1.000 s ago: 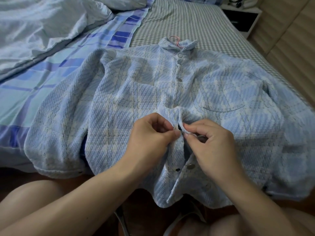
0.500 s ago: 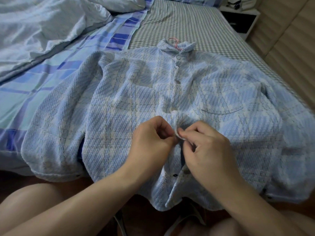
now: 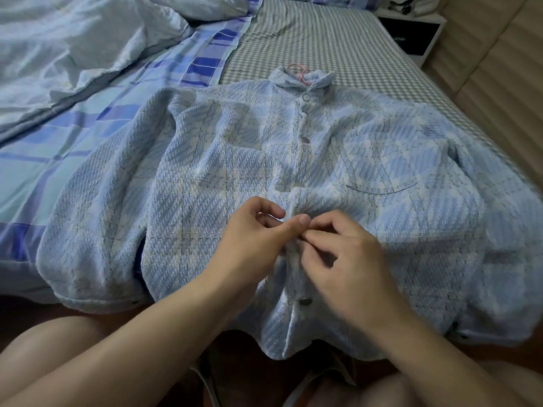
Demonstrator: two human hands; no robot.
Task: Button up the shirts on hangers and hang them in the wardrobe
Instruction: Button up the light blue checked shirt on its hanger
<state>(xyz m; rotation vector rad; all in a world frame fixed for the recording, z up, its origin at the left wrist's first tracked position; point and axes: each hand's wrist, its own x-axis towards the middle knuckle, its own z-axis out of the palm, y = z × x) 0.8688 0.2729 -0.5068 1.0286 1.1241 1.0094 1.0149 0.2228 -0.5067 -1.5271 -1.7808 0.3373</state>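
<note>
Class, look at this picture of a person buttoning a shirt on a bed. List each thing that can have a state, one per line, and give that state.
Light blue plaid woven shirt: spread flat on bed, upper buttons fastened, lower placket open.
Pink wire hanger: inside shirt, hook showing at collar.
Left hand: pinching placket edge.
Right hand: pinching opposite placket edge.
Grey round lower button: unfastened.
White crumpled duvet: bunched up.

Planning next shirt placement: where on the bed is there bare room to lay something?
Free: checked sheet between the shirt collar, striped cover and nightstand; the striped strip between crumpled duvet and the shirt's sleeve. Crowded: near edge, where shirt, left hand and right hand sit.
</note>
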